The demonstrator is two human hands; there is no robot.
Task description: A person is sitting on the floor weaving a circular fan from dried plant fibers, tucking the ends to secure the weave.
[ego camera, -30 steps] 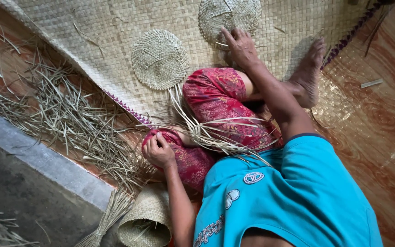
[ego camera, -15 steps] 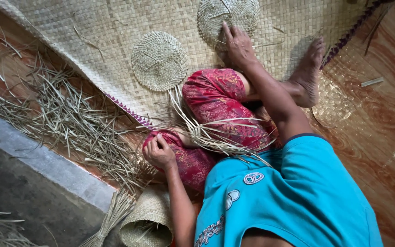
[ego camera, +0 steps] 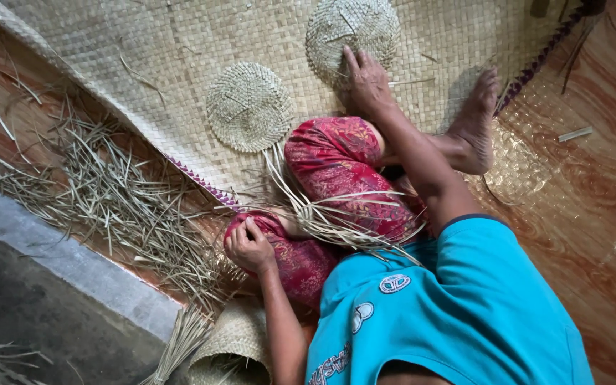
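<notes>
My right hand (ego camera: pixel 366 80) reaches forward with its fingers spread flat on the near edge of a round woven disc (ego camera: pixel 351 25) lying on the big woven mat (ego camera: pixel 180 43). My left hand (ego camera: pixel 249 247) rests with curled fingers on my knee, which is covered in red patterned cloth (ego camera: pixel 336 160); nothing shows in it. A second round woven disc (ego camera: pixel 249 105) lies on the mat, with loose long strips (ego camera: pixel 322 210) trailing from it across my lap.
A heap of dry cut strips (ego camera: pixel 108 192) litters the floor at left, beside a grey concrete step (ego camera: pixel 65 267). A woven basket (ego camera: pixel 233 349) and a tied bundle of strips (ego camera: pixel 176 349) sit near my left elbow. My bare foot (ego camera: pixel 473 121) rests on the mat.
The view has drifted slightly. My right hand's fingers now lie a little further onto the far disc's edge. My left hand stays on the knee.
</notes>
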